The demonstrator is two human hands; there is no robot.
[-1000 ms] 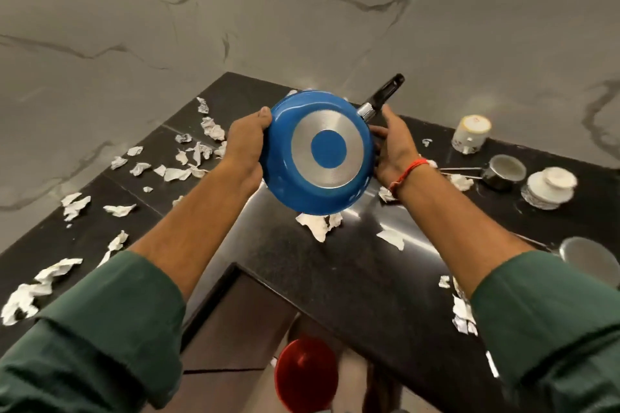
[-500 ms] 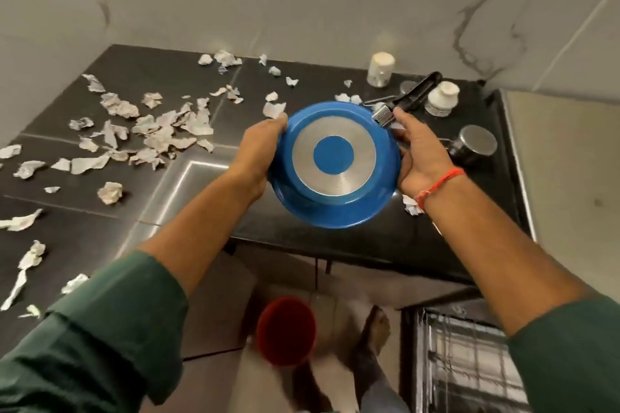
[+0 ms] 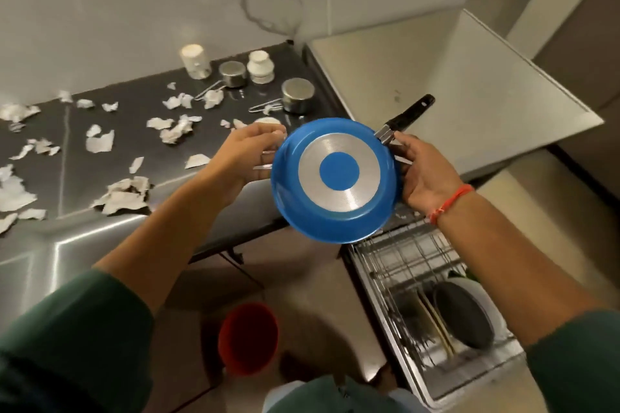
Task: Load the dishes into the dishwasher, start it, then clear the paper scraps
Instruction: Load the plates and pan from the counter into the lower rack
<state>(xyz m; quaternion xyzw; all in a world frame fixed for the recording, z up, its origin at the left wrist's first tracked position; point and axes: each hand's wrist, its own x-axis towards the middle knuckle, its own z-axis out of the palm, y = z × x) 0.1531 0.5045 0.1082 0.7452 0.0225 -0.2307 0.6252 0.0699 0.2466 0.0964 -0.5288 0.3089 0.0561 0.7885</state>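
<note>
Pan [image 3: 335,178] hangs bottom-up in the air between table [image 3: 84,245] and dishwasher rack [image 3: 412,265]. Left hand [image 3: 245,154] grips its left rim, fingers curled behind it. Right hand [image 3: 422,174] holds the right rim beside the handle.

Place: you're in a home kitchen.
Signs: dark stone counter [image 3: 100,245], marble wall [image 3: 134,10], open dishwasher rack [image 3: 419,278], steel cups at counter's far-right corner.

A red bucket [image 3: 247,338] is sitting on the floor [image 3: 302,282] below the counter's front edge. A marble-veined wall [image 3: 167,3] is rising behind the black countertop [image 3: 134,131], and a beige cabinet top [image 3: 469,84] is adjoining its right end.
</note>
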